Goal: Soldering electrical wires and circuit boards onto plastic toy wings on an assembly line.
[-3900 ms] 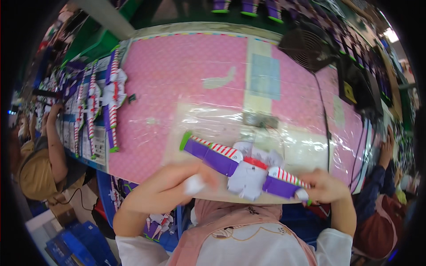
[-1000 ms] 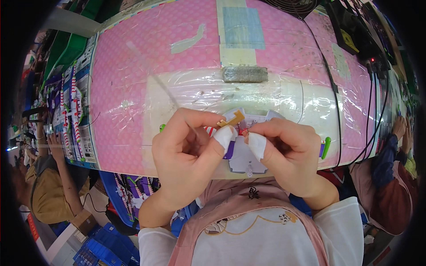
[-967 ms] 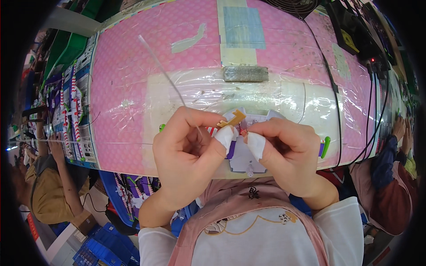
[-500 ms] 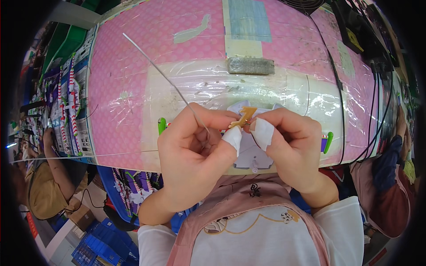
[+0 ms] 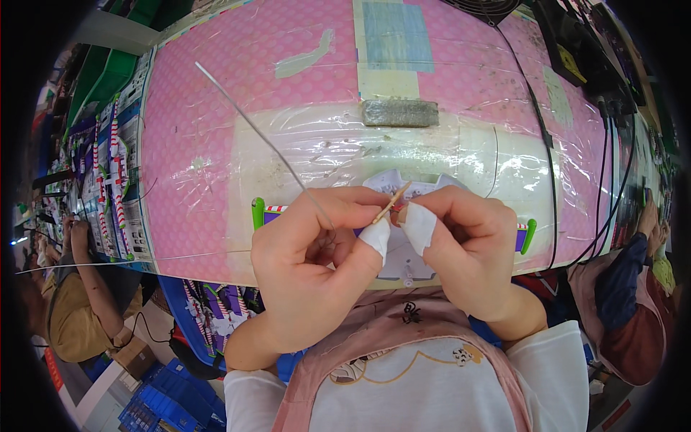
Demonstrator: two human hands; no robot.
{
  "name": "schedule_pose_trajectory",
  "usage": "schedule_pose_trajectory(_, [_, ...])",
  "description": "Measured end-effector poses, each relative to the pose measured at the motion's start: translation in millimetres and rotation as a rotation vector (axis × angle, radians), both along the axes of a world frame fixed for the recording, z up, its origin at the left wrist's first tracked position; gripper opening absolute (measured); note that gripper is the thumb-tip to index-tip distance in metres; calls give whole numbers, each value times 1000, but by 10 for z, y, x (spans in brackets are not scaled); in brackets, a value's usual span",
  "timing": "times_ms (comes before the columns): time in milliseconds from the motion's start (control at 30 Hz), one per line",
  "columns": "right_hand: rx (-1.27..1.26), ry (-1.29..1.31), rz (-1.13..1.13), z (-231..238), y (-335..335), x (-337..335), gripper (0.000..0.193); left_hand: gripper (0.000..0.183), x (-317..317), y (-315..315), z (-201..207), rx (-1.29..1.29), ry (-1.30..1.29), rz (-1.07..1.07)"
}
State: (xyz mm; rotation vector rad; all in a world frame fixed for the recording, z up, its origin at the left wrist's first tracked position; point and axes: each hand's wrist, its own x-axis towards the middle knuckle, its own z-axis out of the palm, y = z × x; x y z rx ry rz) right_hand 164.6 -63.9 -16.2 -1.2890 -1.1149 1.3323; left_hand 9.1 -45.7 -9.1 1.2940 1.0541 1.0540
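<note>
- Left hand (image 5: pixel 309 248): fingers pinch a thin tan piece (image 5: pixel 393 202), seen edge-on, slanting from seven toward one o'clock; a grey wire (image 5: pixel 252 124) runs from this hand toward eleven.
- Right hand (image 5: pixel 468 241): fingers bent close, a red bit (image 5: pixel 396 207) at their tips; whether gripped, I cannot tell.
- Winged toy part (image 5: pixel 402 268): beneath both hands on the worktop (image 5: pixel 187 194), white-bodied, green wingtips (image 5: pixel 258 213) at nine and three.

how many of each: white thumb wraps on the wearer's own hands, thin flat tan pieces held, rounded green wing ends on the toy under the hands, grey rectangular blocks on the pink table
White thumb wraps: 2
Thin flat tan piece: 1
Rounded green wing ends: 2
Grey rectangular block: 1
Total: 6
</note>
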Motion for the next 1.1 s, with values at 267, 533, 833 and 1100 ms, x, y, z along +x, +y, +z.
schedule_pose_trajectory(267, [128,-223,74,7,59,84,9,16,36,-25,49,320,353,-63])
schedule_pose_trajectory(533, [36,-96,197,36,119,203,10,20,-13,88,17,625,532,-126])
schedule_pose_trajectory(833, [-172,-127,172,227,192,116,17,35,0,124,101,793,731,-128])
schedule_pose_trajectory(1100, [78,-841,100,31,66,720,17,15,-102,266,27,7,247,-126])
